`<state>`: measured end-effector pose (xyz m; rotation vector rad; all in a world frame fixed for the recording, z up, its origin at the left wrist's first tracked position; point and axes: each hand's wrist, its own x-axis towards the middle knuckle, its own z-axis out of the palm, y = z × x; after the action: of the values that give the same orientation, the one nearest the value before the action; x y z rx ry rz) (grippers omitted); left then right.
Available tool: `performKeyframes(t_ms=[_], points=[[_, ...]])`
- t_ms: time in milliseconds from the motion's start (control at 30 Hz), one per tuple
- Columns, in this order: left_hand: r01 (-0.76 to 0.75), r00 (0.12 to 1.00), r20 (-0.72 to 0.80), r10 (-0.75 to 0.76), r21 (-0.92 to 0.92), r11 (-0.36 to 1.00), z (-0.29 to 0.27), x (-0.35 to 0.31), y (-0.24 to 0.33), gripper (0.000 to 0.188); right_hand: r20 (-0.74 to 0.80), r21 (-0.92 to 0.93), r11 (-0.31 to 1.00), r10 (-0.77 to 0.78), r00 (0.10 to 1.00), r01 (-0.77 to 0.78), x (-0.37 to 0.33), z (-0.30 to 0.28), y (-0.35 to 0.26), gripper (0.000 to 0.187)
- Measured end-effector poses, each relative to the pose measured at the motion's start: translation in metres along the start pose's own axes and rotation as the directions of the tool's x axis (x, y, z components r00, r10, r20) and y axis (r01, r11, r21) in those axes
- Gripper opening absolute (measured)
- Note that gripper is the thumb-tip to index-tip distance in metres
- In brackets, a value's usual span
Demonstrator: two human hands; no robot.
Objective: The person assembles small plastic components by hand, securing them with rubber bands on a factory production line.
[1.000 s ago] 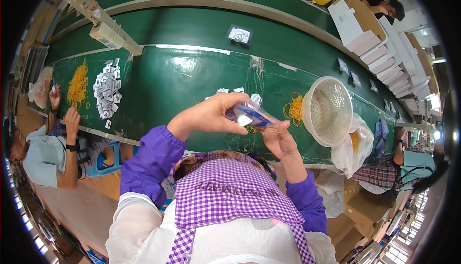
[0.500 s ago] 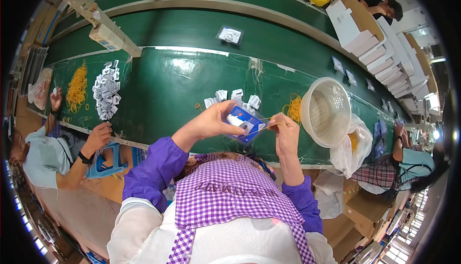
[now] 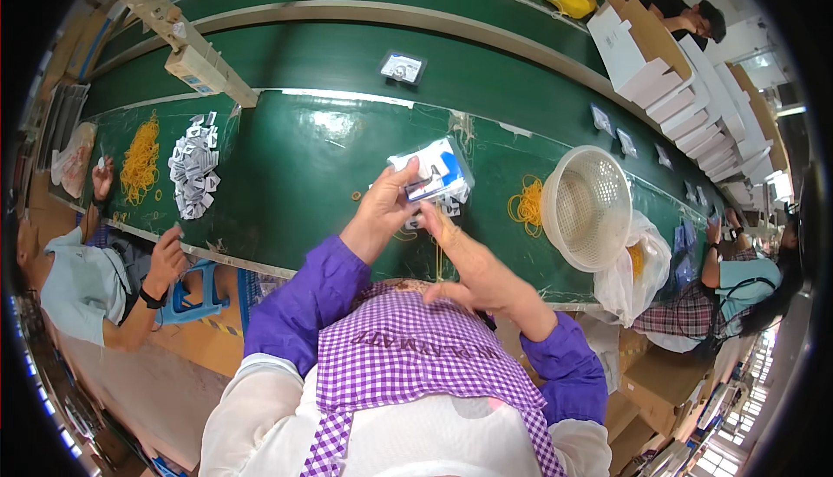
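Note:
Above the green table, my left hand [image 3: 383, 213] is closed on a clear plastic package [image 3: 441, 165] with a blue and white card inside. My right hand [image 3: 468, 262] lies just below it, index finger stretched toward the package's lower edge and thumb spread wide. A thin yellow rubber band [image 3: 439, 258] hangs beside those fingers; whether it is hooked on them I cannot tell. Beneath the package, small white folded pieces [image 3: 451, 208] are partly hidden. Right of my hands is a pile of yellow rubber bands [image 3: 526, 205].
A white mesh basket [image 3: 587, 208] stands at the right, by a white plastic bag [image 3: 633, 273]. At the left lie white pieces [image 3: 193, 165] and rubber bands [image 3: 141, 160] near a co-worker's hands. Another package [image 3: 403, 68] lies on the far strip, near a post [image 3: 208, 69].
My left hand has raised the package away from me and tilted it. My right hand has moved left and closer, from pinching a stretched rubber band to fingers spread below the package.

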<state>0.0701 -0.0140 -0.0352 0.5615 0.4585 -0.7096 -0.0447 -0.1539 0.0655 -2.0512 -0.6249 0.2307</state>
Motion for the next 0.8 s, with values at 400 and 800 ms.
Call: performKeyframes(t_ms=[400, 800], points=[[-0.756, 0.571, 0.716, 0.400, 0.270, 0.596, 0.079, -0.068, 0.066, 0.041, -0.313, 0.950, 0.096, 0.278, 0.908, 0.298, 0.029, -0.019, 0.006, 0.108], [-0.671, 0.567, 0.574, -0.591, 0.738, 0.073, 0.088, -0.066, 0.077, 0.042, 0.157, 0.981, 0.037, 0.437, 0.886, -0.192, 0.000, -0.011, 0.047, 0.042]])
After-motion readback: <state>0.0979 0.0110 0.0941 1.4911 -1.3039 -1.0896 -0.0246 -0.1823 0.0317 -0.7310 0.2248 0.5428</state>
